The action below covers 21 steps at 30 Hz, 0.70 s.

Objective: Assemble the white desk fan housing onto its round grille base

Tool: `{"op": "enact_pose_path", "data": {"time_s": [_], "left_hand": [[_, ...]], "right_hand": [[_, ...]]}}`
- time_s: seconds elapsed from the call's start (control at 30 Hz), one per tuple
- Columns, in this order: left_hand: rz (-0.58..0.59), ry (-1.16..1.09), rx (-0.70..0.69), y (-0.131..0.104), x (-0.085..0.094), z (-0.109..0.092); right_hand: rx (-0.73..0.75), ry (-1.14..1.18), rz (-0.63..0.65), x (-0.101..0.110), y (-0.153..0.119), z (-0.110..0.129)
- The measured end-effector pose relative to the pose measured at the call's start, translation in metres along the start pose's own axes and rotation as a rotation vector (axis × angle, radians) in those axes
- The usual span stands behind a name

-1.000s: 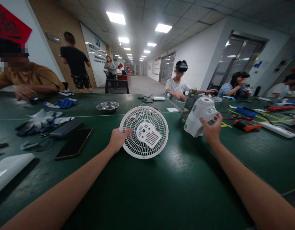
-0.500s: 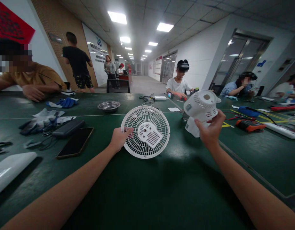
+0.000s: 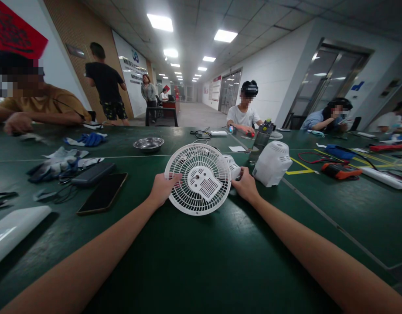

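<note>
A round white fan grille (image 3: 176, 198) stands tilted toward me in front of my body, with a slotted plate at its centre. My left hand (image 3: 161, 188) is closed on its left rim, the thumb lying over the bars. Behind the grille's right edge shows a white vented housing (image 3: 232, 165). My right hand (image 3: 246, 185) is closed around that housing's right side; its fingertips are partly hidden. To the right of this hand, a separate white plastic fan base (image 3: 273, 165) stands on the table, touched by neither hand.
A dark water bottle (image 3: 260, 140) stands behind the fan base. A steel bowl (image 3: 148, 144) sits further back. At left lie a phone (image 3: 103, 194), a black case (image 3: 93, 173) and gloves (image 3: 59, 165); at right, an orange multimeter (image 3: 341, 171). Several people sit around the green table.
My right hand has set the fan base down on the table at right, let it go, and moved left onto the vented housing behind the grille. My left hand stays on the grille.
</note>
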<state>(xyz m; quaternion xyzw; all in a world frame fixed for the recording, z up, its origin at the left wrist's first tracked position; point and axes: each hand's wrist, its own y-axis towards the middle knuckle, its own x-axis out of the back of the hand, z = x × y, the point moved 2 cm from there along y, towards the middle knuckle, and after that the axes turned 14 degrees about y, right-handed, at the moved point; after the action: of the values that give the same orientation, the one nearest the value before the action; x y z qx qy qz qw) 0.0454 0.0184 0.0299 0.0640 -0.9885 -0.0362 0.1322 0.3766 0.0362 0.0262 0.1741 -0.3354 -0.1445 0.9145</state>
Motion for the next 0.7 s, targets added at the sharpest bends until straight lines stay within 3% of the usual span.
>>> {"op": "enact_pose_path", "data": {"time_s": [0.13,0.27,0.53,0.6,0.7], "left_hand": [[-0.010,-0.014,0.001,-0.001,0.000,-0.001],[-0.013,-0.015,-0.002,0.001,0.000,0.000],[-0.023,-0.009,-0.016,0.003,-0.001,0.003],[-0.020,-0.002,-0.020,0.002,-0.001,0.002],[-0.005,0.002,-0.006,0.001,-0.001,0.000]], "right_hand": [[-0.011,-0.184,0.060,-0.010,0.005,0.001],[0.039,-0.184,0.058,-0.008,0.001,0.006],[0.407,0.116,-0.067,0.010,-0.012,0.037],[0.426,0.099,-0.016,0.008,-0.016,0.038],[0.472,0.009,0.160,0.002,-0.021,0.037]]}}
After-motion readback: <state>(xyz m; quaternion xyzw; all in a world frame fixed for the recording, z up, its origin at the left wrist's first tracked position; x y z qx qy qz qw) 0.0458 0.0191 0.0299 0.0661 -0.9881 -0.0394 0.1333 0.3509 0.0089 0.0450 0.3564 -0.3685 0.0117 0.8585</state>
